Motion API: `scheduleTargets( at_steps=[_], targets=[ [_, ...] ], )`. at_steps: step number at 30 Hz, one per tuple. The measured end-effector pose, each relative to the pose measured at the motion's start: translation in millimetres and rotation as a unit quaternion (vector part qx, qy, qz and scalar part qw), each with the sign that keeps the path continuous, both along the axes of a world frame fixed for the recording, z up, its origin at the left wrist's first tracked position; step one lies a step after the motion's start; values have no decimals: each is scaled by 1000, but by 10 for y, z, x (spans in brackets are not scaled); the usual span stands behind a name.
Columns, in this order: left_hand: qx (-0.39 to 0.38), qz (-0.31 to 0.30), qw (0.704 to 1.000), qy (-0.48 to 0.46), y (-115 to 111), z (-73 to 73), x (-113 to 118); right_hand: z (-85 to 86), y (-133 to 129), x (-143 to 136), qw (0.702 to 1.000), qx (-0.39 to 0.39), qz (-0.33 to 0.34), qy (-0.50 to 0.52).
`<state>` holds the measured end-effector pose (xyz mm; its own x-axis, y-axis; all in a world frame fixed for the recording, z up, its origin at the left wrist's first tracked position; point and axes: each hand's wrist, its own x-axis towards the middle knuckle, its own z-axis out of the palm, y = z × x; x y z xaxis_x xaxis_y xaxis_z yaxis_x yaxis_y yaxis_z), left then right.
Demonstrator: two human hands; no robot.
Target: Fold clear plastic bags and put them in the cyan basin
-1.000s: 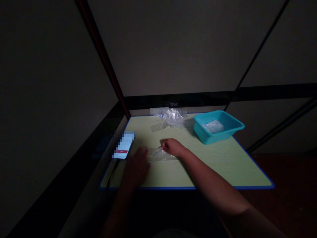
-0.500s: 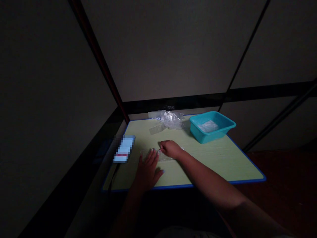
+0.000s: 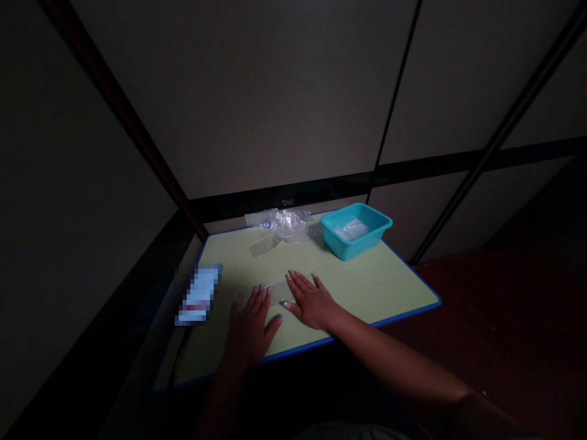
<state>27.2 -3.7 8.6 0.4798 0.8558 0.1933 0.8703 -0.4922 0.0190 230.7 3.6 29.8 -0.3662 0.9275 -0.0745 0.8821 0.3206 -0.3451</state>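
Note:
A clear plastic bag lies flat on the pale yellow-green table, between and partly beneath my hands. My left hand rests on the bag's left part with its fingers stretched out and the thumb apart. On the bag's right part my right hand lies flat, fingers extended and thumb spread. Neither hand grips anything. Both palms hide parts of the bag, so its full outline does not show.
Several crumpled clear plastic bags lie at the table's back edge. A turquoise basin with folded clear plastic inside stands at the back right. A pixelated, screen-like object is at the left edge. A wall rises behind.
My right hand has opened from a closed pinch and now lies flat on the bag. My left hand stays spread on it. The view has shifted to the right.

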Motion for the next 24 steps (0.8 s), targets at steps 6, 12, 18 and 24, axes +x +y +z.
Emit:
scheduleTargets(
  at_steps=[6,12,18,24],
  targets=[
    [-7,75,997,35,-47,34,17,39,-135,272,996,-3,-70,-56],
    [-24,143,988,45,-154,180,311,30,-163,271,993,12,-86,-83],
    [-108,-46,992,-49,-149,286,856,-46,-159,308,992,23,-69,-105],
    [-120,-35,989,-76,29,167,950,-130,-144,321,991,30,-74,-108]
  ],
)
